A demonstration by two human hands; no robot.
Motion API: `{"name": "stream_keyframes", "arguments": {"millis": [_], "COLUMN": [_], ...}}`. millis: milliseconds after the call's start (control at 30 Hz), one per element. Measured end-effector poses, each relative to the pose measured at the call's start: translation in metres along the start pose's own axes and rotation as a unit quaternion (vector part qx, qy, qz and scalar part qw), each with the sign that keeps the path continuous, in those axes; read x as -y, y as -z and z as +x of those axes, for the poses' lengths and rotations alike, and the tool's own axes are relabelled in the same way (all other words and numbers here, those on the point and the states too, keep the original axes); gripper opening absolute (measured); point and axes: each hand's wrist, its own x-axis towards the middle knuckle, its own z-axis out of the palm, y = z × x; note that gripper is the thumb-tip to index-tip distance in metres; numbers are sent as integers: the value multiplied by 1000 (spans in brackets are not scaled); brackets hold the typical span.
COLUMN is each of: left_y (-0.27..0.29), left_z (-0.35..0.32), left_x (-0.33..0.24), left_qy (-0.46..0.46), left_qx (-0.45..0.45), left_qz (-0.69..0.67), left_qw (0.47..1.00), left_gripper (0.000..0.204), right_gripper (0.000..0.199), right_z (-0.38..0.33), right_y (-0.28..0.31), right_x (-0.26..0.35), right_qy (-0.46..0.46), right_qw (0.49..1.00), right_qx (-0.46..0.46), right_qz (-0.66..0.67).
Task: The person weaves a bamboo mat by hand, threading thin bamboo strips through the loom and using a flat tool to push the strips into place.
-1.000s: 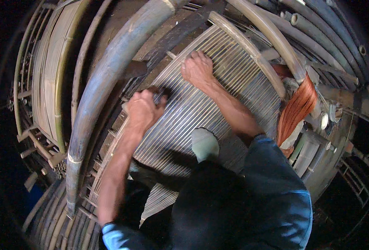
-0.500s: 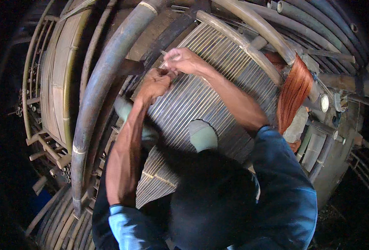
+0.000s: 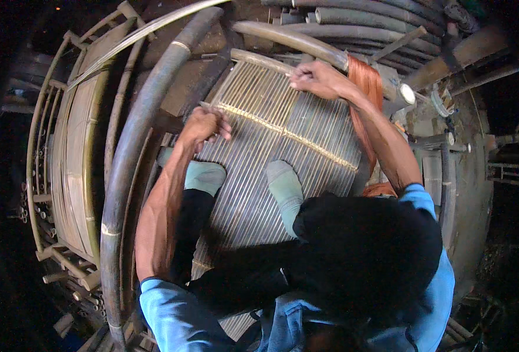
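Bamboo slats [image 3: 271, 152], thin and laid side by side, make up a flat panel that lies under the person, framed by a thicker pole [image 3: 283, 38] along its far edge. The left hand [image 3: 204, 124] rests on the panel's left part, fingers curled down onto the slats beside a pale binding strip [image 3: 289, 135] that runs across the panel; whether it grips anything cannot be told. The right hand [image 3: 318, 79] is near the far edge, fingers pinched shut on something thin, perhaps a cord, too small to make out. Two feet in grey-green socks [image 3: 283, 188] stand on the slats between the arms. A hank of orange fibre [image 3: 365, 88] hangs just beside the right forearm. To the left, a long curved bamboo pole [image 3: 133, 146] sweeps past a slatted bamboo frame [image 3: 77, 152].
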Motion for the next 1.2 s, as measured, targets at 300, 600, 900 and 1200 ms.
{"name": "stream_keyframes", "arguments": {"millis": [300,600,900,1200], "left_y": [21,58,31,-9], "left_z": [-84,-147,-165,-227], "left_x": [-34,14,-61,-186], "left_qy": [-123,-60,-87,-167], "left_qx": [-45,-51,-130,-107], "left_qz": [335,296,347,338], "left_qw": [933,952,925,920], "left_gripper": [23,24,23,25], "right_gripper": [29,33,35,72], "right_z": [-67,-65,-80,-44], "right_y": [81,82,115,84], "right_x": [120,206,175,182], "right_qy": [-6,130,164,274], "right_qw": [997,972,966,946], "right_qx": [16,87,52,8], "right_qz": [-74,-177,-195,-176]}}
